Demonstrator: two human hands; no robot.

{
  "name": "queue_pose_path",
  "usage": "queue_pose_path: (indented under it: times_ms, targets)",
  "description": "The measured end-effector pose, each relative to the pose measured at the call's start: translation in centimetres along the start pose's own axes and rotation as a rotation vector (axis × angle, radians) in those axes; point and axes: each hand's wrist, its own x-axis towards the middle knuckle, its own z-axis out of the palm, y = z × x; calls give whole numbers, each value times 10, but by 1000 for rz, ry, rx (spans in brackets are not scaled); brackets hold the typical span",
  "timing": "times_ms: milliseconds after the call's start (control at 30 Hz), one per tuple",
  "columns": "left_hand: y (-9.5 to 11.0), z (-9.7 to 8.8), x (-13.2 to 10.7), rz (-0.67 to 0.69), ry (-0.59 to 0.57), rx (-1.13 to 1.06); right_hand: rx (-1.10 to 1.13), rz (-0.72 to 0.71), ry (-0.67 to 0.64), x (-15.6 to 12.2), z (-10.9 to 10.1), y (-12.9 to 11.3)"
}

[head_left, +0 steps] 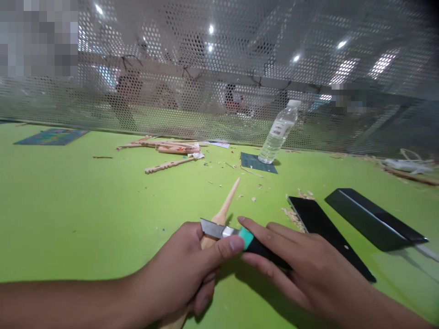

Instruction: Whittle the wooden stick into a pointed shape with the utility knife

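My left hand (187,269) is closed around a pale wooden stick (227,203) carved to a point, which juts away from me over the green table (68,214). Its thumb presses on the back of the blade. My right hand (295,267) grips a utility knife (236,234) with a black and teal handle. The short steel blade lies across the stick just beyond my left fingers.
Wood shavings (291,214) lie scattered right of the stick. Two flat black pieces (329,230) (373,219) rest at the right. A clear water bottle (278,132) stands on a dark mat. Carved wooden pieces (168,148) lie farther back. A perforated metal screen (219,91) closes off the table's far side.
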Motion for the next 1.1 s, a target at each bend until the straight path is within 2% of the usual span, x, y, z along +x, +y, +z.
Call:
queue_pose_path:
  times_ms: [300,467,667,833,933,1100]
  targets:
    - [0,10,1,15,90,-135,-152,12,122,-1,1,-13]
    - [0,7,2,40,79,-123,-186,62,170,1,-2,-4]
    - [0,4,-1,48,61,-57,-33,67,74,2,-3,14]
    - [1,1,-1,32,-9,-10,157,22,-66,5,-5,12]
    - [2,-1,0,13,0,12,129,11,-79,5,-4,9]
    - [1,3,2,14,49,-30,-35,3,0,0,1,2]
